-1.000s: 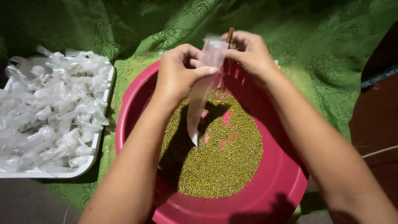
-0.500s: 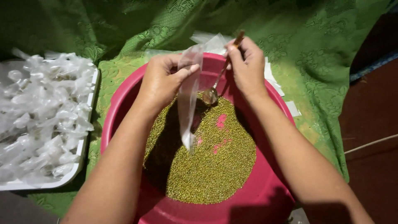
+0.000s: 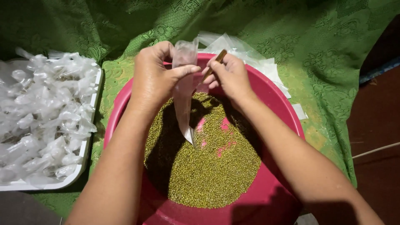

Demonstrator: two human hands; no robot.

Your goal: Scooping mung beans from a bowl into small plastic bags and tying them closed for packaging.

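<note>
We held the narrow clear plastic bag (image 3: 183, 89) over the far half of the pink basin (image 3: 273, 98), our left hand (image 3: 156, 77) pinching its mouth between thumb and fingers, its tip hanging just above the green beans (image 3: 208, 166). Our right hand (image 3: 231, 77) gripped a small brown-handled spoon (image 3: 214, 65), which had risen from the beans half a second ago to the bag's mouth. The white tray of filled bags (image 3: 43, 118) lay beside the basin's left rim on the green cloth (image 3: 291, 37).

Narrow clear plastic bag (image 3: 183, 89) over pink basin; knotted clear packets (image 3: 43, 112) heaped in white tray
</note>
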